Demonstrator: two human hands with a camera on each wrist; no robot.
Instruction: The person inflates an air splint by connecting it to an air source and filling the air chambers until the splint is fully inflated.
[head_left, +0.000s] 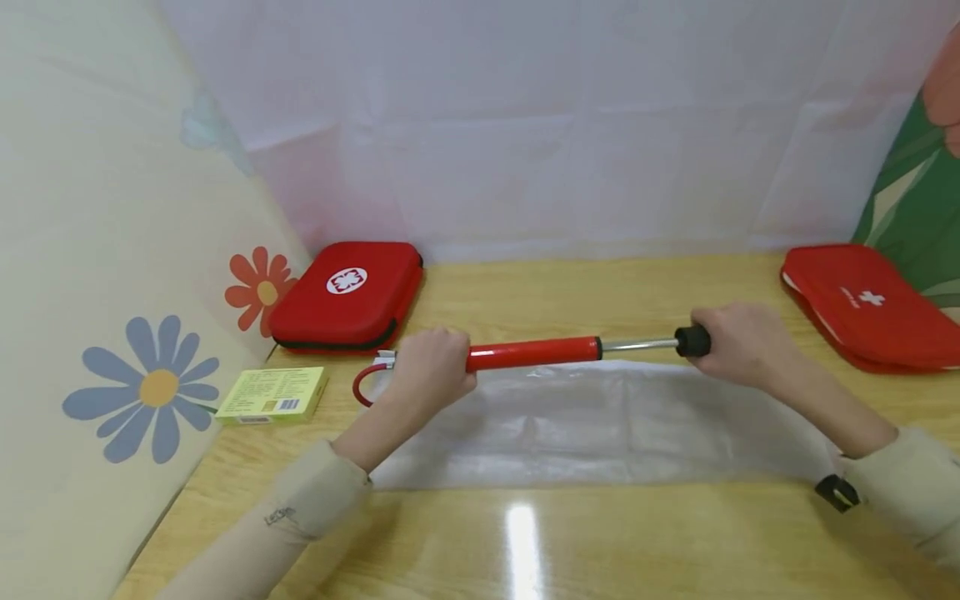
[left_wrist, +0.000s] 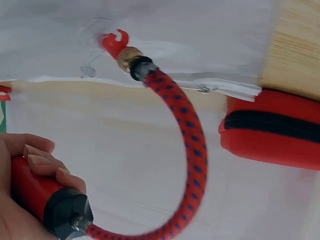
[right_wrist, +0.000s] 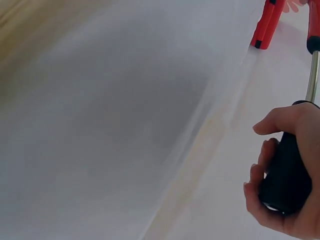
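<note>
A red hand pump (head_left: 534, 353) is held level over a whitish plastic sleeve (head_left: 570, 425), its metal rod partly drawn out. My left hand (head_left: 435, 367) grips the barrel near the hose end. At the other end my right hand (head_left: 742, 342) holds the black handle (right_wrist: 287, 175), fingers wrapped around it. In the left wrist view a red hose (left_wrist: 192, 150) with dark spots curves from the pump's end cap. Its brass connector (left_wrist: 129, 59), with a red clip (left_wrist: 114, 45), lies at a round spot on the plastic; whether it is attached there I cannot tell.
At the back left sits a red zip case (head_left: 345, 296) with a white emblem. A red first-aid pouch (head_left: 873, 308) lies on the right. Near the left wall is a yellow-green box (head_left: 273, 395). A black strap end (head_left: 837, 492) shows beside the right sleeve.
</note>
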